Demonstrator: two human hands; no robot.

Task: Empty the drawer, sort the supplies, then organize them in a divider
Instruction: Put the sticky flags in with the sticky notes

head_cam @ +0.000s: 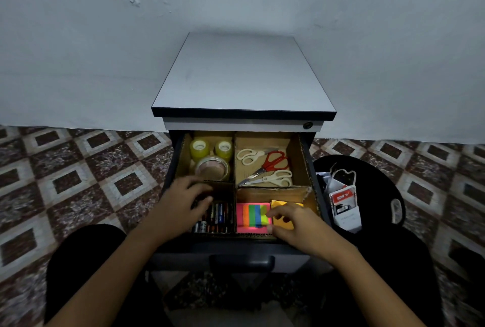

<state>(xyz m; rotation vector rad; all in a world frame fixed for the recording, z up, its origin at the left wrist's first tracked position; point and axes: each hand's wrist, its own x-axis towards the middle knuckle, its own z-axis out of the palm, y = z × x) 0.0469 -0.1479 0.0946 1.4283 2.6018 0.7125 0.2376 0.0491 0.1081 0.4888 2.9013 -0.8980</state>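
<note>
The open drawer (319, 195) holds a cardboard divider (234, 169) with several compartments. Tape rolls (210, 158) lie at the back left, three scissors (267, 166) at the back right. Batteries (219, 217) fill the front left, where my left hand (183, 203) reaches in with curled fingers; what it holds is hidden. At the front right lie a pink pad with coloured strips (253, 217) and a yellow pad (282, 219). My right hand (296, 224) rests over the yellow pad, its fingers curled at the pad's edge.
The grey cabinet top (241, 74) stands against a white wall. A black tray (380, 195) with a red-labelled packet (343, 203) lies on the tiled floor to the right. My dark-clad knees flank the drawer front and its handle (241, 261).
</note>
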